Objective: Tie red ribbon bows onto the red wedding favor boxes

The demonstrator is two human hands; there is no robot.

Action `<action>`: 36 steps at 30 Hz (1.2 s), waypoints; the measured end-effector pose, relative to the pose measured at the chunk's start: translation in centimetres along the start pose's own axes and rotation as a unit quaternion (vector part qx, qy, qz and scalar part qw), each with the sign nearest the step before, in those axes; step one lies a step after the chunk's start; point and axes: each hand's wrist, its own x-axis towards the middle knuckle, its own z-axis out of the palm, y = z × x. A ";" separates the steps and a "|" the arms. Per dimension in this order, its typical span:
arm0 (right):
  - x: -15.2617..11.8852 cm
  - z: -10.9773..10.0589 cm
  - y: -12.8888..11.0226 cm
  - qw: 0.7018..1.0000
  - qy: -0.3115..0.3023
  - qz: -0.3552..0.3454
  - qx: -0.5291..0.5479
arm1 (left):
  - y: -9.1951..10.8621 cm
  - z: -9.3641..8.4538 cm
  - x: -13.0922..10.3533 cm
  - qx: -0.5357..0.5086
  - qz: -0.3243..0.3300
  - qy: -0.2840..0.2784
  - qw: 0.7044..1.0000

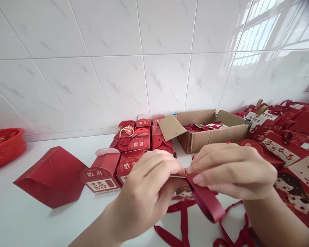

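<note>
- Currently, a red strap (208, 206) is held in front of the carton (221, 135), its folded loop hanging over the counter (54, 228).
- The strap is pinched near its upper end by the right hand (234, 168), thumb pressed upon it; the edge of a printed piece (184, 192) is gripped by the left hand (149, 192). The fingertips are nearly met at a brass-coloured bit (187, 171), and its exact fit cannot be told.
- The strap could be lost from the pinch if the thumb's pressure were eased, since its loop is left unsupported.
- The thin edge could be creased or torn if it were squeezed too hard.
- The strap could be set askew if it were twisted, as the join is largely covered.
- Ribbons (184, 219), strewn in front of the carton, could be snagged by the right wrist.
- Boxes (139, 144), packed left of the carton, could be knocked if the left hand were swung outward.
</note>
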 end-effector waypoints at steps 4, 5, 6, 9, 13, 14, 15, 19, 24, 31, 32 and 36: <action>0.0 0.0 -0.8 0.992 0.005 0.128 0.017 | -0.1 -0.3 0.0 0.037 0.048 0.022 0.998; 0.0 0.0 -0.9 0.989 -0.001 0.147 0.016 | -0.1 -0.3 0.0 0.043 0.056 0.022 0.997; 0.0 0.0 -1.0 0.988 -0.007 0.155 0.018 | 0.0 -0.4 0.0 0.049 0.063 0.021 0.997; 0.2 0.1 -1.0 0.989 -0.023 0.145 0.032 | 0.1 -0.5 0.0 0.061 0.077 0.016 0.995; 0.5 0.1 -1.0 0.991 -0.038 0.117 0.045 | 0.2 -0.5 0.0 0.059 0.079 0.009 0.995; 0.5 0.2 -1.1 0.992 -0.040 0.113 0.043 | 0.2 -0.5 0.0 0.058 0.078 0.008 0.995; 0.5 0.2 -1.1 0.992 -0.044 0.111 0.040 | 0.3 -0.5 0.0 0.058 0.078 0.008 0.995; 0.4 0.2 -1.2 0.992 -0.055 0.108 0.026 | 0.2 -0.5 0.0 0.055 0.076 -0.006 0.996; 0.0 0.2 -0.9 0.989 -0.067 0.122 0.045 | -0.1 -0.1 -0.1 0.000 0.063 -0.012 0.998; -0.2 0.5 -0.5 0.990 -0.036 0.124 0.062 | -0.5 0.2 -0.3 -0.034 0.002 0.002 0.999; -0.2 0.5 -0.4 0.989 -0.032 0.125 0.065 | -0.5 0.2 -0.4 -0.051 -0.017 0.005 0.999; -0.2 0.4 -0.1 0.985 -0.045 0.145 0.078 | -0.5 0.3 -0.6 -0.083 -0.065 0.014 0.994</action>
